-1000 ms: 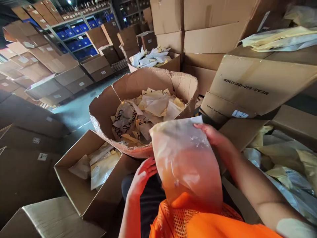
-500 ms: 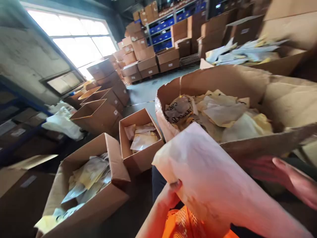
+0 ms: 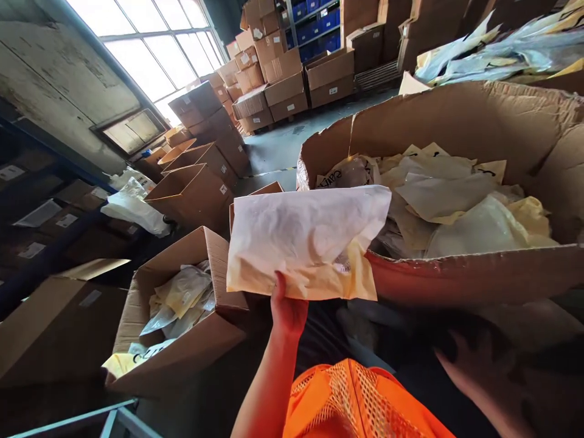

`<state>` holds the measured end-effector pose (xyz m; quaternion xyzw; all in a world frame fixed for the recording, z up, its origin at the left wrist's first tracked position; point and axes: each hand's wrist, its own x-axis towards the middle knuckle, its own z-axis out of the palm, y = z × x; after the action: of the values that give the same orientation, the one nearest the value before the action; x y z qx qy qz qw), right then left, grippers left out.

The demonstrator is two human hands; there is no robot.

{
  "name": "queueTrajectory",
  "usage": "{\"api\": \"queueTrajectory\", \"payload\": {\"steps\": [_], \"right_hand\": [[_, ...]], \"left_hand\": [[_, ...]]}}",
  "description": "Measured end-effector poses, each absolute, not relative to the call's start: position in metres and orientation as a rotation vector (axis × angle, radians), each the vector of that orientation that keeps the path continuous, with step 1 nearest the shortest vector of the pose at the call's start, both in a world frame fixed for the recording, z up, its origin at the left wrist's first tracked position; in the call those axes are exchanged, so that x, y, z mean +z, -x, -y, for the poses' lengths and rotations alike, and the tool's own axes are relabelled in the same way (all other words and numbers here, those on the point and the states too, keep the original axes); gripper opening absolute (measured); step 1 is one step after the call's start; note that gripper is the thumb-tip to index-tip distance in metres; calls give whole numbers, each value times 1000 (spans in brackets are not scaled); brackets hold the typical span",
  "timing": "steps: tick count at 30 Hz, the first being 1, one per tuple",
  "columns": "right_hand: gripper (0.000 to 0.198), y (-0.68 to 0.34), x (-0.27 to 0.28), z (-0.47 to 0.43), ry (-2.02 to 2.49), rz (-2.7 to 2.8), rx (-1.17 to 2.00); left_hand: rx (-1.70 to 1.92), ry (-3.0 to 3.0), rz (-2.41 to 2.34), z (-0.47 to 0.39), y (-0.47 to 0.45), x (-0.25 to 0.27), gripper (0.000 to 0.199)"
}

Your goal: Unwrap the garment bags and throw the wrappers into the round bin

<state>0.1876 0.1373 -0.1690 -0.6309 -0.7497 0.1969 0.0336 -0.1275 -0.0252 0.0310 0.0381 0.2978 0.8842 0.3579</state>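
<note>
Right hand [image 3: 474, 359] low in shadow, fingers look spread, nothing visible in it. Left hand [image 3: 288, 311] pinches the packet [image 3: 305, 228] by its near edge, held up, not in any carton. Left carton [image 3: 196, 347] looks part-filled with packets [image 3: 185, 298]; big carton [image 3: 479, 277] holds plenty more, so sorting looks unfinished.

Bright orange vest [image 3: 410, 401], w/ wide-holed mesh panels [image 3: 335, 383] either side of a darker centre line [image 3: 358, 392], zip or seam, can't tell; smooth orange cloth at the outer sides. Trousers [image 3: 322, 337] dark, approx. black. L forearm [image 3: 269, 377] bare, R forearm [image 3: 486, 398] ditto, tho dim & blurry in shadow.
</note>
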Motion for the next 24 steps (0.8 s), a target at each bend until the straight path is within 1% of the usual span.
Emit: {"api": "queueTrajectory", "payload": {"steps": [2,7,11,14,19,24], "right_hand": [[79,-187,-165,-136,2019,2242,571],[75,-175,-142,-129,2038,2325,630],[66,-173,-133,-128,2089,2307,591],[61,-176,-135,-128,2028,2330,649],[61,-172,-141,-126,2220,2343,444],[62,-169,-140,-124,2210,2409,383]], "left_hand": [[2293,-85,-786,26,126,30,25],[2324,-97,-838,30,123,30,25],[2328,-129,-888,30,120,34,26],[2340,-155,-900,30,119,37,28],[2329,-107,-849,32,119,43,33],[2231,136,-787,36,124,54,46]]}}
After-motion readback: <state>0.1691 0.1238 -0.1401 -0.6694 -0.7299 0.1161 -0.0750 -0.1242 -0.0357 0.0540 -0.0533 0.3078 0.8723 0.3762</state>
